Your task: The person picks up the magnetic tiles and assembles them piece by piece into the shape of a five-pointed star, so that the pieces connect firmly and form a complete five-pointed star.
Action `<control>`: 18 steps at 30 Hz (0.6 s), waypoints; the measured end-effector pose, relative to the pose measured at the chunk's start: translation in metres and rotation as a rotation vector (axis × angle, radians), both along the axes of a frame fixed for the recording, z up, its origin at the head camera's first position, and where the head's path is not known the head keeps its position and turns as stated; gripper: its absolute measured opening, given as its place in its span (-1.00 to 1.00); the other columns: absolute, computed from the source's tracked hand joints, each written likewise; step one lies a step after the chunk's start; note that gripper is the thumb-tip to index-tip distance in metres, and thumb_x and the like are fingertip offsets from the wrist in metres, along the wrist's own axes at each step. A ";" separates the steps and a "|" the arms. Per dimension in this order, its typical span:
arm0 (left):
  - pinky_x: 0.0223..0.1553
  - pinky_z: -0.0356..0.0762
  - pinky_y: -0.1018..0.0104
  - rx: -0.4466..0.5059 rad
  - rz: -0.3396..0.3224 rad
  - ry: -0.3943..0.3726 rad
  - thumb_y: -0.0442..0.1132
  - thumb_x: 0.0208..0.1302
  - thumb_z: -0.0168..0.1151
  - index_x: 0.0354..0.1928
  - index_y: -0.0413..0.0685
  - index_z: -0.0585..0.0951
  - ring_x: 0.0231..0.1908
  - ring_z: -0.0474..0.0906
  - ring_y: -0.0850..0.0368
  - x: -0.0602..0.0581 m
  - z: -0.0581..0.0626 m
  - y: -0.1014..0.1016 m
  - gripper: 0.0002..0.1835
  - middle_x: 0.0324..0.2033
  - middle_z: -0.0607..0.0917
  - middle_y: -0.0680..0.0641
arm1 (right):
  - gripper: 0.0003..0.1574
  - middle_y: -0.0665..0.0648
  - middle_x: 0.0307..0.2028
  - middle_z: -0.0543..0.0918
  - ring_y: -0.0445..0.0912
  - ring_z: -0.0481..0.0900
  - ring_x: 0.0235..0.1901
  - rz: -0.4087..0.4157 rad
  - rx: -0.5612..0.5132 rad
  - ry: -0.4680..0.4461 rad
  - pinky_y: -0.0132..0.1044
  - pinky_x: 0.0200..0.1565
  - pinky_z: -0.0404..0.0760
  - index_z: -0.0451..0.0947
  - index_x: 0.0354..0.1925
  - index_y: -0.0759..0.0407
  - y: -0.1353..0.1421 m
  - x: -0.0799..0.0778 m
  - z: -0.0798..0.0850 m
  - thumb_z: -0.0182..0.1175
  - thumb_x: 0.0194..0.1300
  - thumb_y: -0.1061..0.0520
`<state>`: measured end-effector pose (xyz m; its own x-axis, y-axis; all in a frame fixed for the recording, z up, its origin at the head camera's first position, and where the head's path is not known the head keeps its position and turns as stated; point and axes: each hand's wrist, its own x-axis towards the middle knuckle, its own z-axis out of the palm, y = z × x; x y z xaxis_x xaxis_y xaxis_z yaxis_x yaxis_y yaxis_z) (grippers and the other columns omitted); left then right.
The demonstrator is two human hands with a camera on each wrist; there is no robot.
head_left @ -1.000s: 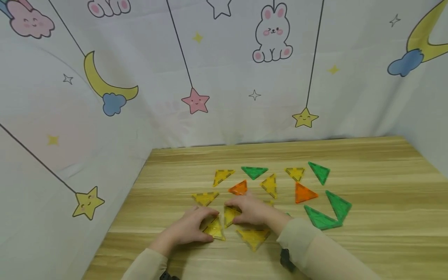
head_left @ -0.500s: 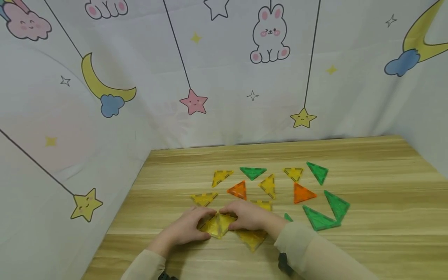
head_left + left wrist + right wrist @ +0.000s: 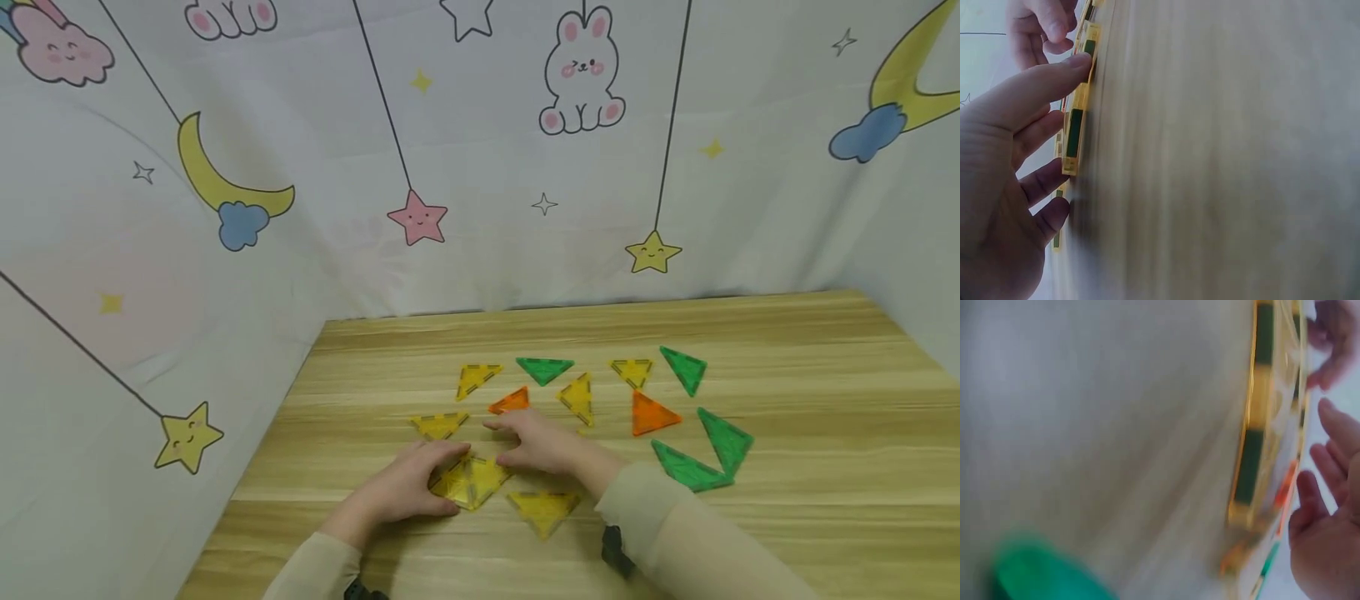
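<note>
Nearest, on the wood-grain table (image 3: 825, 533), I log a loose yellow triangle tile (image 3: 543, 510) with its tip toward the front edge. Just beyond it, to its left, the left-hand yellow tile (image 3: 452, 486) and the right-hand yellow tile (image 3: 488, 477) of a pair lie side by side, their facing edges apparently touching. My left hand (image 3: 405, 487) pinches the former: thumb on its near side, fingers about the far side. The left wrist view shows dark strips set in the tile rims; I take these to be magnets.

My right hand (image 3: 540, 446) has its fingers spread, pinching nothing that I can see. Its thumb overlaps the corner of the right-hand tile; contact I cannot confirm.

I assess the step in hand as joining two triangles along one edge, with the seam made or nearly so. The next move, in my judgement, calls for the left hand to steady the pair while the right brings a matching yellow piece.

Beyond the hands, I record another yellow tile (image 3: 439, 426), a partly covered orange tile (image 3: 511, 402) and, to the right, a green tile (image 3: 688, 469). Farthest stands a printed curtain (image 3: 480, 275), behind the table
</note>
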<state>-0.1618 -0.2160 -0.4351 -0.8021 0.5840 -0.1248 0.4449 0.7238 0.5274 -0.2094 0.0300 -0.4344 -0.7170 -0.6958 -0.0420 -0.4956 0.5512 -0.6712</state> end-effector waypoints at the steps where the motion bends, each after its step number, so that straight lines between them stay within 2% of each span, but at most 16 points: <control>1: 0.24 0.05 -0.10 -0.001 -0.005 -0.004 0.00 0.01 0.42 0.33 -0.03 0.34 0.25 0.23 -0.04 -0.001 0.000 0.001 -0.19 0.25 0.41 0.00 | -0.33 0.13 0.20 0.45 0.02 0.36 0.19 -0.020 0.005 0.023 -0.06 0.16 0.32 0.36 0.28 0.16 0.003 -0.003 0.001 0.27 0.23 0.10; 6: 0.28 -0.05 -0.11 0.003 -0.007 -0.031 -0.02 0.01 0.42 0.32 -0.03 0.36 0.27 0.21 -0.03 -0.002 0.001 0.004 -0.20 0.25 0.40 0.01 | -0.27 0.16 0.20 0.45 0.05 0.37 0.17 -0.109 0.063 0.121 -0.01 0.17 0.25 0.36 0.28 0.19 0.016 -0.018 0.002 0.32 0.18 0.06; 10: 0.28 -0.08 -0.12 0.010 0.002 -0.047 -0.01 0.01 0.42 0.31 -0.01 0.36 0.29 0.20 -0.04 -0.003 0.000 0.004 -0.21 0.25 0.40 0.01 | -0.19 0.19 0.22 0.42 0.07 0.33 0.22 -0.147 0.106 0.168 0.04 0.20 0.17 0.33 0.28 0.24 0.025 -0.027 -0.001 0.36 0.12 0.03; 18: 0.29 -0.09 -0.11 0.015 0.007 -0.049 0.02 0.00 0.42 0.31 0.01 0.37 0.28 0.21 -0.03 -0.004 -0.001 0.003 -0.20 0.25 0.40 0.01 | -0.16 0.14 0.25 0.39 0.06 0.30 0.23 -0.150 0.183 0.160 0.01 0.19 0.18 0.33 0.30 0.16 0.026 -0.033 0.002 0.36 0.12 -0.05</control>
